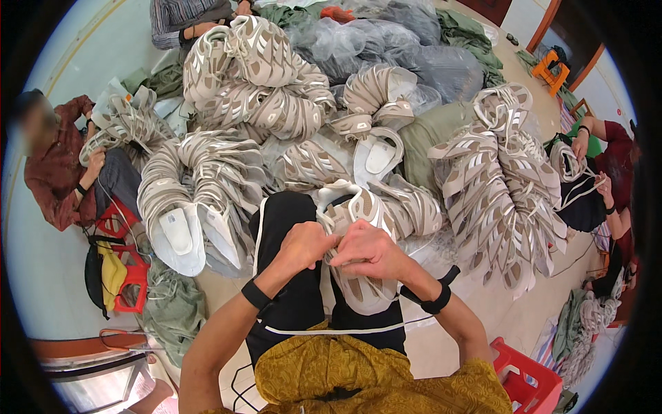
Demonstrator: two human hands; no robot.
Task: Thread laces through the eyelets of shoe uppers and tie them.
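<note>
A beige and white shoe upper (369,295) with brown mesh panels rests across my thighs. My left hand (303,247) is closed at the left side of its lacing area, thumb and forefinger pinched together. Right beside it, my right hand (372,252) is closed over the middle of the upper, its knuckles up. The fingertips of the two hands nearly meet, and what they pinch is hidden. A white shoelace (331,332) stretches across my lap below the wrists. More white lace runs along my left thigh.
Nested rows of similar uppers lie ahead (262,103), left (224,165) and right (507,186). Plastic-wrapped bundles (386,41) are piled behind. One person (62,165) sits at the left, another (614,165) at the right, each handling uppers. A red stool (527,379) stands by my right side.
</note>
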